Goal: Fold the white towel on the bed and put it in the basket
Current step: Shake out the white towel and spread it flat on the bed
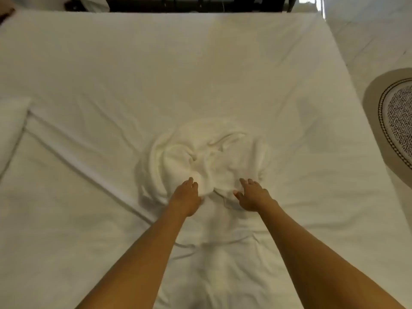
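The white towel (207,159) is found crumpled in a rounded heap at the centre of the frame, on the bed (200,70), whose sheet is creased around it. The left hand (186,197) is laid on the heap's near-left edge, fingers partly buried in the cloth; whether a fold is pinched cannot be told. The right hand (253,196) is placed at the near-right edge, fingers spread and released, nothing grasped. A patterned woven object (394,121) is noted at the right edge of the frame; it cannot be confirmed as the basket. The step in hand is judged to be the first take-up, with no fold yet made. Next, two corners must be located and the cloth spread flat
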### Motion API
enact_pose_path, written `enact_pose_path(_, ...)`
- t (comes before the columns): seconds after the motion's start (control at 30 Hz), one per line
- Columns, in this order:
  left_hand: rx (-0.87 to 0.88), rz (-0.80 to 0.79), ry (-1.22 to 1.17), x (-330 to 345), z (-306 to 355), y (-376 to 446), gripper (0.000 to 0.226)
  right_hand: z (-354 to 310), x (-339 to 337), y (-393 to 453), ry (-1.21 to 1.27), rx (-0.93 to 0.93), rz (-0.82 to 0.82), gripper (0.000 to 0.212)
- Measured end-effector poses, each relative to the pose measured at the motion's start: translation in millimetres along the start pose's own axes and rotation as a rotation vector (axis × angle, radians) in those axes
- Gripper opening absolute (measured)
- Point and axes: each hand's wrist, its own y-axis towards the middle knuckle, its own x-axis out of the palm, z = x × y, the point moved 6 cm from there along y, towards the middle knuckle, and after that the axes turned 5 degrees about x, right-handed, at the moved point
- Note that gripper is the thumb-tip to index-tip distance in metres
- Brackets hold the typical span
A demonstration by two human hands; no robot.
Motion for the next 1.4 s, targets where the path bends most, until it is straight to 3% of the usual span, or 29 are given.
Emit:
enact_pose_path(0.2, -0.004, 0.018, 0.15, 38, 4, 25, 0.062, 10, 36, 23, -0.074, -0.015, 0.047, 0.057)
enact_pose_path(0.33, -0.059, 0.079, 0.224, 50, 9, 44, 0.066, 15, 50, 33, -0.147, -0.027, 0.19, 0.059)
enact_pose_path(0.5, -0.119, 0.28, 0.09, 52, 21, 64, 0.08, 11, 49, 38, -0.251, -0.046, 0.486, 0.047)
enact_pose_path(0.67, -0.221, 0.393, 0.032, 47, 17, 79, 0.094, 10, 53, 48, -0.239, -0.107, 0.578, 0.049)
enact_pose_path(0.87, -0.216, 0.329, 0.038, 57, 13, 81, 0.076, 6, 51, 48, -0.213, -0.149, 0.625, 0.035)
enact_pose_path(1.0, -0.175, 0.312, 0.035, 59, 11, 66, 0.065, -2, 45, 43, -0.192, -0.152, 0.533, 0.038)
enact_pose_path(1.1, -0.13, 0.322, 0.051, 57, 9, 54, 0.058, -3, 43, 39, -0.133, -0.176, 0.461, 0.026)
enact_pose_path(1.33, -0.021, 0.353, 0.017, 44, 8, 22, 0.058, -3, 32, 25, -0.023, -0.155, 0.464, 0.005)
enact_pose_path(1.4, -0.038, 0.333, 0.016, 44, 5, 12, 0.061, 2, 29, 20, -0.005, -0.089, 0.46, 0.012)
